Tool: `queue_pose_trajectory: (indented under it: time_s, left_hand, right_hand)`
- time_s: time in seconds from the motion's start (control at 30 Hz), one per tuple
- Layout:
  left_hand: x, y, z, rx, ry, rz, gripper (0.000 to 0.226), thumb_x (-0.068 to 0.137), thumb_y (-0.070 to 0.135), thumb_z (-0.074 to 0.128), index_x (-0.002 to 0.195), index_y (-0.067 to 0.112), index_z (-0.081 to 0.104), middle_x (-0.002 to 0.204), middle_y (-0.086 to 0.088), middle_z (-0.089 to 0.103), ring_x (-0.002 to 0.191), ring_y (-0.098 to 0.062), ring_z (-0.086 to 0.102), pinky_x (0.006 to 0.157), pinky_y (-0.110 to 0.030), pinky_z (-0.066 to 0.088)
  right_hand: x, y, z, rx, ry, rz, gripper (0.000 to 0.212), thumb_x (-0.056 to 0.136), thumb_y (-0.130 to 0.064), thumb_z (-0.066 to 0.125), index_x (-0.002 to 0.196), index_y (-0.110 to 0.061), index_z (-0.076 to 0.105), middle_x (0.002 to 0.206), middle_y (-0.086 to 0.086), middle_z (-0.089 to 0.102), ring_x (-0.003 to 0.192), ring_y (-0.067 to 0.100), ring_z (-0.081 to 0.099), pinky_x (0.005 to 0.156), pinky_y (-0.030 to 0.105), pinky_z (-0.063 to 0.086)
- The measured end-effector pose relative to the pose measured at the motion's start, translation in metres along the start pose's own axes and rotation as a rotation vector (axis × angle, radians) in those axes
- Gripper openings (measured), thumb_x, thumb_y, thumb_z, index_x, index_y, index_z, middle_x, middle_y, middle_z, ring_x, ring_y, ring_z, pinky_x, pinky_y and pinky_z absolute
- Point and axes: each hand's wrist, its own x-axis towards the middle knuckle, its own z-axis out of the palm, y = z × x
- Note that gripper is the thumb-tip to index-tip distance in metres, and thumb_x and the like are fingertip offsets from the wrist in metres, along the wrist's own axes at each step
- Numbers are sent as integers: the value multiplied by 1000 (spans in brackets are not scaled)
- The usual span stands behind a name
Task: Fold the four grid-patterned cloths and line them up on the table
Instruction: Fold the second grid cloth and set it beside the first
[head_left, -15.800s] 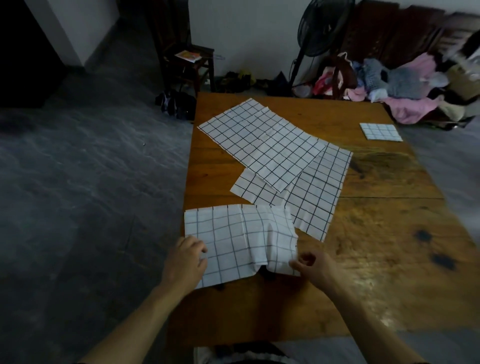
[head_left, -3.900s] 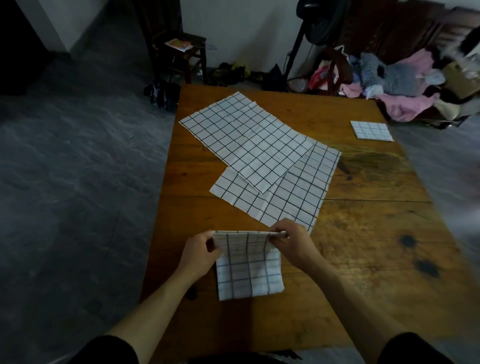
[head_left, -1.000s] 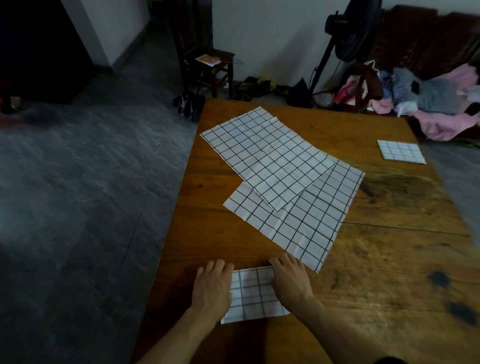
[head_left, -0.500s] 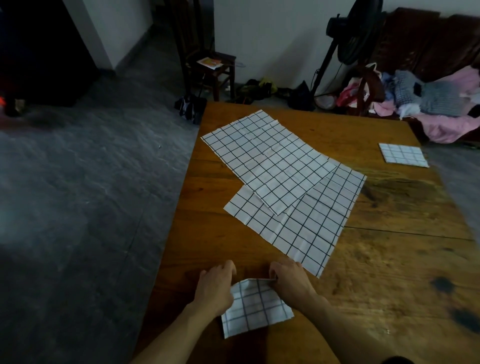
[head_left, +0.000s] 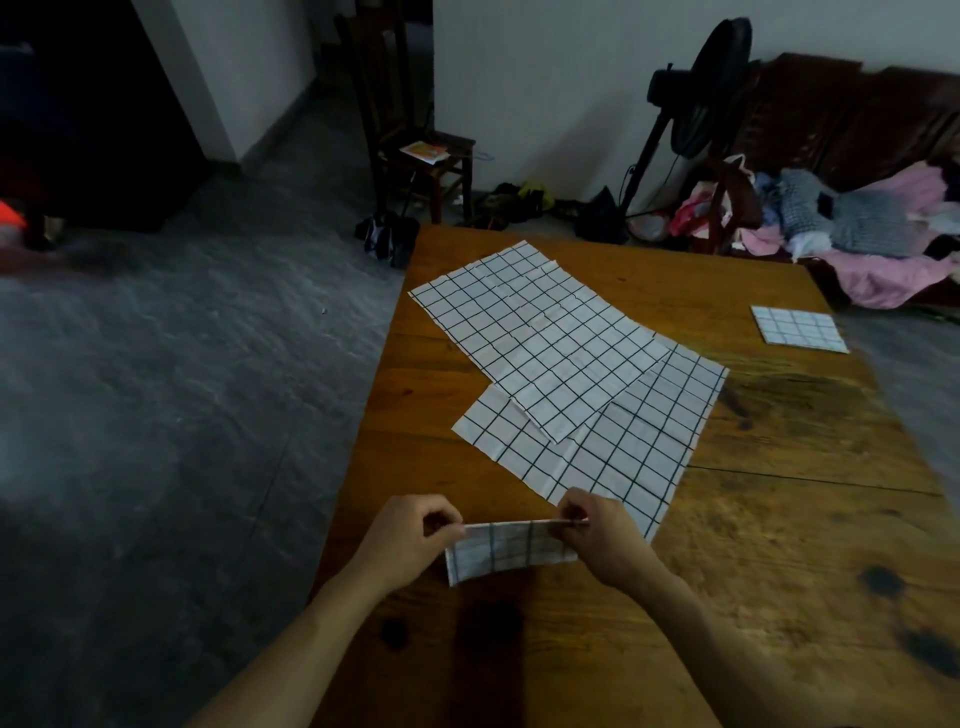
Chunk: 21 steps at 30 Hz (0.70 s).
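Observation:
A small folded grid cloth (head_left: 511, 552) hangs just above the wooden table (head_left: 779, 545) near its front edge. My left hand (head_left: 405, 540) pinches its upper left corner and my right hand (head_left: 605, 540) pinches its upper right corner. Two unfolded grid cloths lie flat in the middle of the table: the far one (head_left: 535, 338) overlaps the near one (head_left: 623, 441). A folded grid cloth (head_left: 797, 330) lies at the far right edge.
The table's left edge drops to a grey floor (head_left: 182, 389). Beyond the far edge stand a wooden chair (head_left: 415, 150) and a black fan (head_left: 706, 88). A pile of clothes (head_left: 857, 228) lies on a bench at the back right.
The small cloth lay flat under both palms a second ago. Both hands have pinched its far edge and lifted it off the table, so it hangs from my fingers.

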Motion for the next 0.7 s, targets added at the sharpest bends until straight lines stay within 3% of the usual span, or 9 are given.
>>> queue_pose_trajectory:
  time_s: [0.23,0.33,0.4,0.5,0.6,0.7]
  left_hand:
    - [0,9,-4,21,77,78,3,91,30,66,88,32,66,88,18,64,85,2,60,76,-28,56]
    - [-2,15,-13,-103,91,112,5,91,26,66,91,30,69,89,16,68,87,1,62,75,-26,56]
    - [-3,22,-20,-131,82,156,5,90,25,68,92,27,72,89,16,69,88,-2,64,75,-27,56]
    - [0,36,-26,-90,80,223,7,89,29,68,92,26,73,87,15,69,84,-3,63,73,-31,56]
    - [0,50,-29,-40,117,299,8,89,26,68,91,21,73,87,11,68,83,-2,61,73,-29,55]
    - [-4,58,-32,-43,231,371,5,87,17,71,91,18,72,90,10,66,86,-3,61,75,-26,55]
  right_hand:
    - [-11,-6,-10,-14,23,-28,13,92,-25,62,87,-33,53,90,-12,59,85,1,56,72,20,50]
    - [-14,-8,-13,-48,34,-55,9,88,-38,64,90,-33,56,90,-12,61,83,2,58,75,29,56]
    - [-15,-19,-14,-64,58,-126,23,84,-47,61,101,-32,59,100,-14,60,89,1,56,79,27,55]
    - [-14,-49,-14,-54,130,-258,36,87,-40,65,121,-28,59,116,-15,56,102,1,52,86,19,47]
    - [-13,-80,-13,-34,243,-390,22,92,-31,61,111,-22,66,106,-9,62,92,0,54,76,13,45]
    - [-13,-92,-15,69,322,-428,13,92,-22,63,100,-17,71,94,-5,69,84,3,61,74,18,52]
